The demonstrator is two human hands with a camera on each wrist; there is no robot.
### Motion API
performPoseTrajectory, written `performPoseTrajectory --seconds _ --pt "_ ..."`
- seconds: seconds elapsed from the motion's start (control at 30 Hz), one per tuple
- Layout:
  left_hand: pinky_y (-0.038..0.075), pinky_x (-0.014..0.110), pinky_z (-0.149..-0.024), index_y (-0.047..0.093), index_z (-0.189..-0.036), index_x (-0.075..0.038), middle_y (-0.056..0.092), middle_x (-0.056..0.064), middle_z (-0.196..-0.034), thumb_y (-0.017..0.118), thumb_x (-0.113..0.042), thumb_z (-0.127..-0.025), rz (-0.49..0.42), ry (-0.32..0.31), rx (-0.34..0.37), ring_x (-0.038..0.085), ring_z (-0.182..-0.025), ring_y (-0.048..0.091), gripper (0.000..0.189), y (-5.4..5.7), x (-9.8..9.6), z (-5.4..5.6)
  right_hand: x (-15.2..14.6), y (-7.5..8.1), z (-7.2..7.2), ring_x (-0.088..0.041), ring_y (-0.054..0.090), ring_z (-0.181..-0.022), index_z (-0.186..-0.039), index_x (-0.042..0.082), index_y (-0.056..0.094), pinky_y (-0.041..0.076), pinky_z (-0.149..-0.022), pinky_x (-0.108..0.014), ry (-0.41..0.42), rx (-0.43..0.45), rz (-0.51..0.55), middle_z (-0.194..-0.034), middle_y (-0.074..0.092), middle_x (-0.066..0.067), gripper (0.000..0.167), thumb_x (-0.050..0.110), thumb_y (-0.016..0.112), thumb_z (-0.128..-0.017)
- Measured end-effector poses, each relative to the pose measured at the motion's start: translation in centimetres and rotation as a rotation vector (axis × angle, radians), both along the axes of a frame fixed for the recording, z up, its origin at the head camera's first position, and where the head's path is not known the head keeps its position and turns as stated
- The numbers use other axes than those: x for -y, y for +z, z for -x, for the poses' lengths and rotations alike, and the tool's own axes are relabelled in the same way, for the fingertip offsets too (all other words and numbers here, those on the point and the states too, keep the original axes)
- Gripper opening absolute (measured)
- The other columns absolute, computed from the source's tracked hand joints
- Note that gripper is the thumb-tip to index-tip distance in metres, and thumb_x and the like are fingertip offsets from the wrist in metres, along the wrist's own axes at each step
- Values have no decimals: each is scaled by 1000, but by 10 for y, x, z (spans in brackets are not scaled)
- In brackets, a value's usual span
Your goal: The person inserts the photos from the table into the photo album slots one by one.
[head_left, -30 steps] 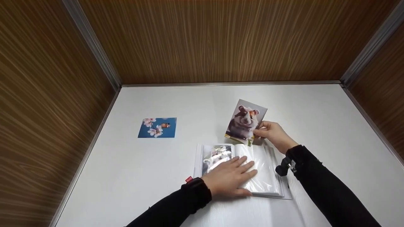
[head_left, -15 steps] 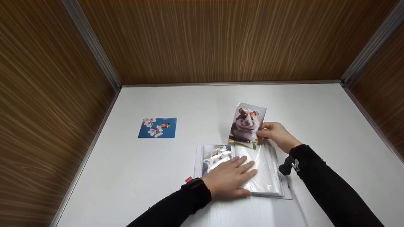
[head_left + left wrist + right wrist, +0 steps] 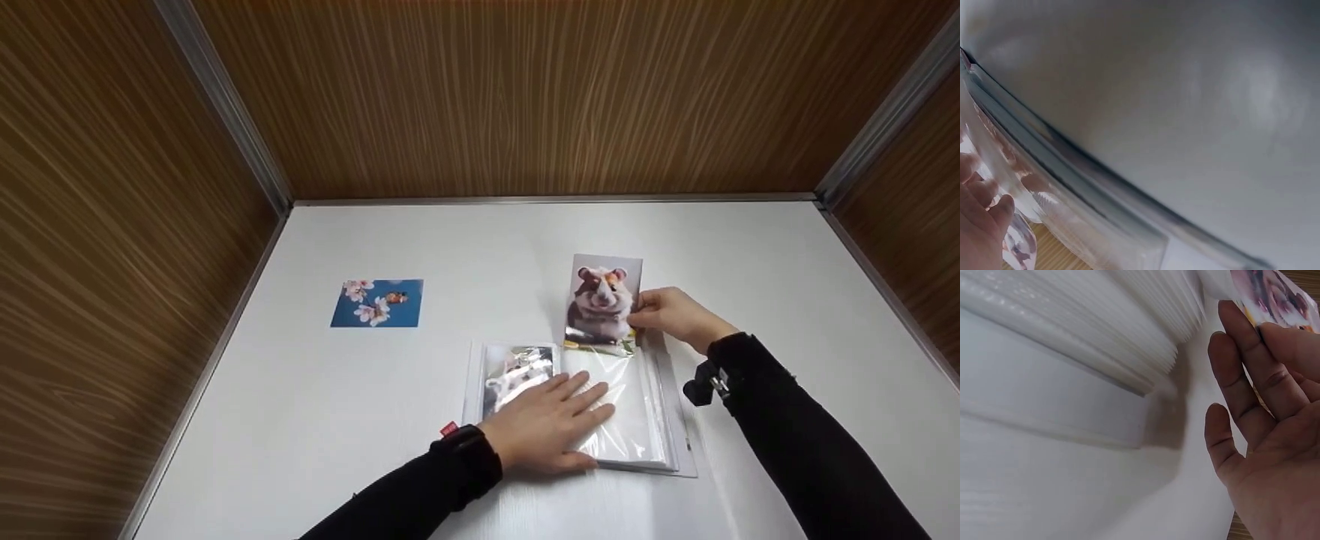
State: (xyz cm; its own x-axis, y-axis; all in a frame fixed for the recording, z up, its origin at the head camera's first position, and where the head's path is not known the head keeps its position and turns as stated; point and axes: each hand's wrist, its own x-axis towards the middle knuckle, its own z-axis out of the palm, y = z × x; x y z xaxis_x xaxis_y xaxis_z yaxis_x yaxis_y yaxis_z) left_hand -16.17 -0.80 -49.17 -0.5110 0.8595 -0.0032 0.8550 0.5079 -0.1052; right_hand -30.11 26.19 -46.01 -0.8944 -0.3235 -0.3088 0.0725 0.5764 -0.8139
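Note:
A photo album (image 3: pixel 626 420) lies spread on the table with clear sleeves on its right-hand page. My left hand (image 3: pixel 551 424) rests across the album with its fingers spread, partly covering a shiny animal picture (image 3: pixel 517 371) in the left page. With thumb and fingers my right hand (image 3: pixel 679 319) pinches the right edge of a hamster photo (image 3: pixel 602 300). This photo stands nearly upright in line with the right page, its lower edge right at the top of the sleeve. In the right wrist view, the hamster photo (image 3: pixel 1275 295) shows past the thumb, beside the album's stacked sleeve edges (image 3: pixel 1145 337).
A second photo (image 3: pixel 377 304), blue with pink blossoms and a butterfly, lies on the white table (image 3: pixel 360 420) to the left. Wood-grain panels (image 3: pixel 510 97) wall the table at the back and on both sides.
My right hand has shifted right and lowered the hamster photo toward the album, turning it from tilted to nearly straight. My left hand stays in place on the album.

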Motion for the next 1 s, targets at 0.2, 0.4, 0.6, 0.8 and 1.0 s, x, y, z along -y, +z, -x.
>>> performPoseTrajectory --seconds 0.2,0.4,0.6,0.8,1.0 --pt "18 40 -121 20 -155 -24 17 3 -162 27 -71 -93 -1 -4 -19 28 -149 18 78 0 -1 0 -3 3 2 -10 64 -78 -99 -4 63 49 -83 -30 -3 7 -19 -86 73 -3 22 13 68 -86" --pt "18 39 -121 20 -156 -24 15 3 -163 30 -69 -94 6 2 4 28 -149 17 77 1 -3 -1 -7 3 3 -9 64 -77 -97 -2 63 48 -85 -33 -14 8 -3 -81 72 2 23 16 70 -85" --pt "18 39 -121 20 -155 -24 15 2 -163 30 -69 -94 18 8 10 28 -149 16 77 2 -3 -2 -7 3 4 -11 64 -81 -103 -3 64 45 -86 -31 20 5 -37 -85 73 -1 27 16 69 -85" --pt "16 40 -122 18 -156 -25 14 2 -163 29 -69 -94 20 11 20 28 -150 14 77 2 -2 -2 -4 5 6 -13 65 -83 -108 -4 63 48 -85 -30 77 19 -48 -88 74 -5 30 14 68 -84" --pt "15 40 -122 17 -156 -25 13 2 -163 28 -69 -94 19 13 22 27 -150 13 77 2 -1 -3 -2 13 8 -12 64 -81 -107 -6 63 49 -84 -30 125 -16 -80 -89 73 -8 30 12 67 -84"
